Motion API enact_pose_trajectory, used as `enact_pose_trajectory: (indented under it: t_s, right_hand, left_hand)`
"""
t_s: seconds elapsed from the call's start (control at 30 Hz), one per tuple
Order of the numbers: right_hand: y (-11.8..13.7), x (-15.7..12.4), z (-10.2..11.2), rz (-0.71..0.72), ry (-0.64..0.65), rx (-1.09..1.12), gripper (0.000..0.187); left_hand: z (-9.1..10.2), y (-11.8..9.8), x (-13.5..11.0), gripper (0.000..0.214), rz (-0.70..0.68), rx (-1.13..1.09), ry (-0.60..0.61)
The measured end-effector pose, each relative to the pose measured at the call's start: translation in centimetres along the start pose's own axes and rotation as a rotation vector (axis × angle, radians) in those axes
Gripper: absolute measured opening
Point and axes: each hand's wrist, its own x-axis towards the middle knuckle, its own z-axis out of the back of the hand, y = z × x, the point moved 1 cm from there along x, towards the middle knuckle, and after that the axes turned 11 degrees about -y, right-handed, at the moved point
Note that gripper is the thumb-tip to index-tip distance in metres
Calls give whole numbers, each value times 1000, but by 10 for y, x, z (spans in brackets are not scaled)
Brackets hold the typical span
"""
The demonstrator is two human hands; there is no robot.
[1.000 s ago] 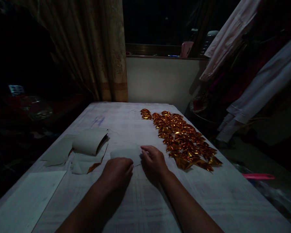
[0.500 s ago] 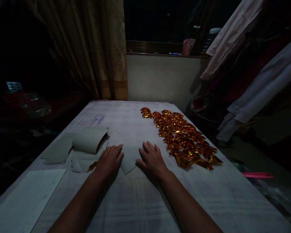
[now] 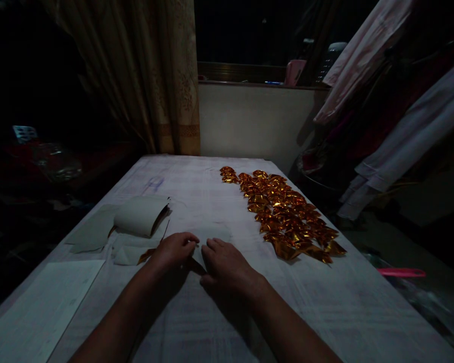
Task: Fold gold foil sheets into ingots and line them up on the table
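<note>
A pale sheet of foil paper (image 3: 216,233) lies on the bed-like table top between my hands. Its near edge is lifted and shows a dark brownish underside. My left hand (image 3: 177,249) pinches the left side of that edge, fingers curled. Opposite it, my right hand (image 3: 227,263) has its fingers bent over the sheet and its thumb at the raised edge. Beside my left wrist lie a curled stack of the same paper (image 3: 138,216) and a loose piece with a gold underside (image 3: 126,252). Many folded gold foil pieces (image 3: 287,214) rest to the right.
A white sheet (image 3: 41,302) lies at the near left on the checked cloth (image 3: 212,322). A curtain (image 3: 166,91) hangs behind on the left. Clothes (image 3: 408,116) hang at the right, and a pink cup (image 3: 294,72) stands on the sill. A pink handle (image 3: 401,272) shows beyond the right edge.
The sheet lay flat under both hands before. My hands have come closer together, the fingers have curled, and the sheet's near edge is now raised.
</note>
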Motion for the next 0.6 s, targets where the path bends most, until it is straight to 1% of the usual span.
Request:
enact_pose_trajectory:
  t_s: [0.07,0.13,0.23,0.27,0.3,0.33,0.4,0.43,0.47,0.53,0.6]
  right_hand:
    - [-1,1,0,2,-14,-5,40]
    - [-7,3,3,2,-20,20,30]
    - [-18,4,9,-33,-2,100,18]
    - [-22,5,12,-59,4,130,15]
    - [-25,4,14,-81,10,160,16]
    - [-29,4,16,-100,13,192,18]
    - [-34,3,19,-128,24,257,21]
    - [-37,2,20,-142,30,292,22]
    - [-39,2,21,-159,35,330,22]
    - [-44,1,20,-193,29,405,21]
    - [-49,2,16,-239,-12,445,18]
  left_hand:
    - [2,4,2,30,-16,-90,62]
    - [6,8,2,32,-13,-193,140]
    - [12,12,0,50,2,-307,260]
    - [12,13,0,51,6,-318,283]
    - [13,14,-1,46,9,-302,274]
    - [12,14,-2,38,8,-264,233]
    - [10,15,-2,25,-24,-152,88]
    - [9,15,-2,23,-48,-97,32]
    - [8,15,-2,23,-74,-51,17]
    - [6,14,-2,24,-107,10,93]
    - [5,13,-2,27,-106,39,176]
